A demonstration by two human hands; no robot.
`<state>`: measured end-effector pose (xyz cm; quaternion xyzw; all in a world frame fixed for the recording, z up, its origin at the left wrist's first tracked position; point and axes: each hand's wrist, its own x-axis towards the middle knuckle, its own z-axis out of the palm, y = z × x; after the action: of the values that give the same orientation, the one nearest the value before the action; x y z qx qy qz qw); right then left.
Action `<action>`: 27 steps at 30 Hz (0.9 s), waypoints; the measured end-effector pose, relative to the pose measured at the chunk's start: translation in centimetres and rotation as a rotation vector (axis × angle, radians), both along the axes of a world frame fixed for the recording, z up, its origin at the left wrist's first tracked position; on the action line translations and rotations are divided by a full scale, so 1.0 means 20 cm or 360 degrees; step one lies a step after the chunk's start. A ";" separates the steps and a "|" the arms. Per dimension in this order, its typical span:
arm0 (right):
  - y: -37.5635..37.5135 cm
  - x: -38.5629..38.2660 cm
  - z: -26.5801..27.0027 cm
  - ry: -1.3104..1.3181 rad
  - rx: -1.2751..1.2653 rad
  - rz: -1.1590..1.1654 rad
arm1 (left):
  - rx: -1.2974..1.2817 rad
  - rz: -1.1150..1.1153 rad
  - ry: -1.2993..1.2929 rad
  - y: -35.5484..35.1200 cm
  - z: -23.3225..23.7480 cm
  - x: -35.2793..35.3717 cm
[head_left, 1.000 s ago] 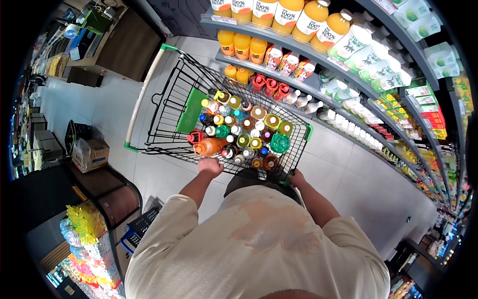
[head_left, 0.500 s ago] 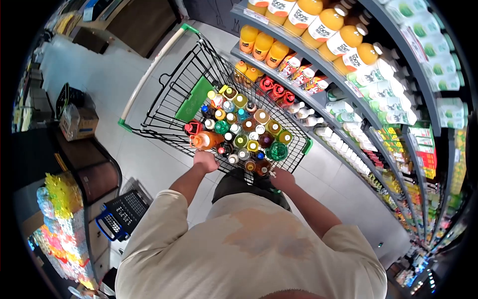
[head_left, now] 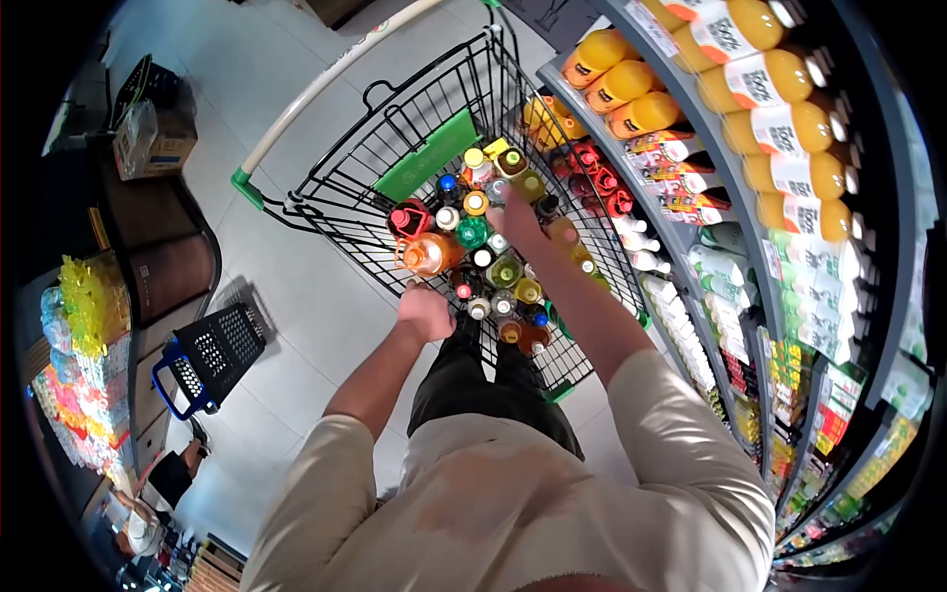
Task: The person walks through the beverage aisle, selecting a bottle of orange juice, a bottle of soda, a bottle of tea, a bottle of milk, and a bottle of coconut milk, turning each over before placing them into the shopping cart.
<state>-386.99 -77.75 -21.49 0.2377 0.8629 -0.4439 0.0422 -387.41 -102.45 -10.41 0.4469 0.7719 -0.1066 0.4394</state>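
Observation:
A wire shopping cart with green corners stands before me, packed with several upright drink bottles. My left hand is closed on the cart's near rim, just below a large orange bottle. Over the middle of the load reaches my right hand, close to a clear-topped bottle; its fingers are mostly hidden and I cannot tell what they hold. A red-capped bottle and a green bottle stand between the two hands. Yellow-capped bottles lie beyond the right hand.
Shelves of orange juice bottles and other drinks run close along the right. A black basket with a blue handle sits on the floor at left, near a counter. Further back is a cardboard box. A person is at lower left.
My right hand has left the cart's near rim and moved forward over the bottles. The left hand stays on the rim. The view has shifted, and a person has appeared at lower left.

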 end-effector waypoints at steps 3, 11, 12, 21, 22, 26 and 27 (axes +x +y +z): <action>0.03 -0.31 -0.19 0.0106 0.0123 -0.0080 | 0.0053 0.0071 0.0002 -0.02 -0.06 0.01; 0.03 -0.58 -0.25 -0.0315 0.0276 0.0062 | 0.0128 0.0137 -0.0036 -0.07 -0.11 0.01; 0.02 -0.57 -0.21 -0.0293 0.0252 0.0017 | 0.0151 0.0125 -0.0006 -0.07 -0.11 0.01; 0.02 -0.13 0.51 0.0993 -0.0065 -0.0223 | 0.0179 0.0132 -0.0018 -0.08 -0.08 0.01; 0.03 -0.05 0.60 0.1180 -0.0014 -0.0097 | 0.0188 0.0138 0.0002 -0.08 -0.09 0.02; -0.06 0.23 1.05 0.1351 -0.0403 -0.0345 | 0.0149 0.0152 -0.0002 -0.07 -0.07 0.02; -0.08 0.28 1.12 0.1407 -0.0632 -0.0451 | 0.0175 0.0129 0.0015 -0.07 -0.08 0.03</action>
<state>-381.36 -79.42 0.85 0.1291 0.6564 -0.6592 -0.3435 -386.78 -103.94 -12.01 0.4383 0.7961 -0.0483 0.4146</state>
